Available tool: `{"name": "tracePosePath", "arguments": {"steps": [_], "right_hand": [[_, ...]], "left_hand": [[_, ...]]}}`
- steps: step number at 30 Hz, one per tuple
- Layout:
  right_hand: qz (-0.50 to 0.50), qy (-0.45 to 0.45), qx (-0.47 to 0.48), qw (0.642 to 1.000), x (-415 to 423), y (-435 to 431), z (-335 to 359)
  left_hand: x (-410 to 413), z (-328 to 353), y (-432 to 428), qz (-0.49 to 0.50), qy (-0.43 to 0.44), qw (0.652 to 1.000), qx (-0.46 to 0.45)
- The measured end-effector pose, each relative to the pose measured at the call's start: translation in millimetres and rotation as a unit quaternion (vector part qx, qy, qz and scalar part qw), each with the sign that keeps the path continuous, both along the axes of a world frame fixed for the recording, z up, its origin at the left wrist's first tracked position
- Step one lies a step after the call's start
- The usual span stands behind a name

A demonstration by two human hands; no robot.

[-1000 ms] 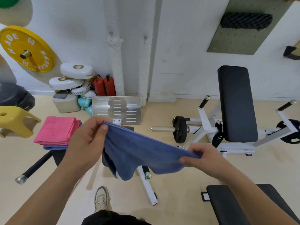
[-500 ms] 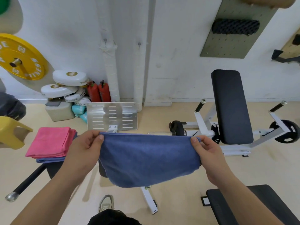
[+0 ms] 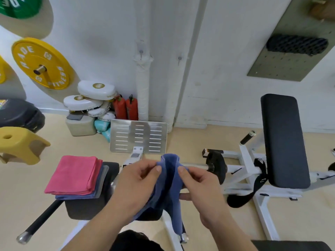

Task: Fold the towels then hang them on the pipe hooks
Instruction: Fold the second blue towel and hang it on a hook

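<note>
You hold one blue towel (image 3: 168,182) in front of you, gathered into a narrow bundle between both hands, above a dark seat pad (image 3: 81,209) of the gym equipment. Its long axis runs up and down: the folded top stands just above your fingertips and the loose end hangs toward the floor. Your left hand (image 3: 137,180) pinches the towel's left edge between thumb and curled fingers; your right hand (image 3: 201,187) pinches the right edge the same way, the two thumbs near each other with cloth between them. To your left, on the pad, lies one stack of folded towels (image 3: 74,175), pink on top with a blue layer and a grey layer under it; how many pieces it holds cannot be told. On the white wall ahead stand two pipes (image 3: 143,98), each with one hook (image 3: 141,52), two hooks in all, both bare.
</note>
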State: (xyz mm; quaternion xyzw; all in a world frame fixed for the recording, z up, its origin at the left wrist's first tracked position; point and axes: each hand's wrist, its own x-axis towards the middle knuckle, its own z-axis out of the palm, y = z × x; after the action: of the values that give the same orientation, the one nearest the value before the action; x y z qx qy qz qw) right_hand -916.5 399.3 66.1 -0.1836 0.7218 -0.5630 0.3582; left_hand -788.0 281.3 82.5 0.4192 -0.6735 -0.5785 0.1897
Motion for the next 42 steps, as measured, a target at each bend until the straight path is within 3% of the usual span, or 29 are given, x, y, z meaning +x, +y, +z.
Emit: {"name": "tracePosePath", "arguments": {"steps": [9,14,19,24,27,31,37,39,42], "right_hand": [[-0.035,0.071,0.002,0.997,38,-99,16],[-0.014,0.106,0.071,0.992,45,-129,24],[-0.047,-0.025,0.026,0.998,42,-138,41],[-0.123,0.071,0.056,0.988,27,-137,32],[-0.03,0.018,-0.008,0.999,10,-131,32],[0.088,-0.052,-0.09,0.991,-11,-134,48],[0.0,0.077,0.008,0.997,-27,-132,51],[0.075,0.171,0.04,0.982,-24,-130,62],[0.197,0.315,0.061,0.926,-20,-132,77]], "left_hand": [[2,4,-71,-0.002,0.047,0.998,0.028],[2,5,-106,-0.057,0.034,0.997,0.044],[3,10,-138,-0.105,0.045,0.993,0.005],[11,24,-169,-0.183,0.064,0.981,-0.018],[20,38,-183,-0.23,0.125,0.965,0.016],[24,57,-189,-0.214,0.171,0.961,0.032],[17,53,-180,-0.165,0.106,0.974,-0.117],[12,53,-172,-0.191,0.105,0.967,-0.13],[4,52,-158,-0.245,0.1,0.956,-0.128]]}}
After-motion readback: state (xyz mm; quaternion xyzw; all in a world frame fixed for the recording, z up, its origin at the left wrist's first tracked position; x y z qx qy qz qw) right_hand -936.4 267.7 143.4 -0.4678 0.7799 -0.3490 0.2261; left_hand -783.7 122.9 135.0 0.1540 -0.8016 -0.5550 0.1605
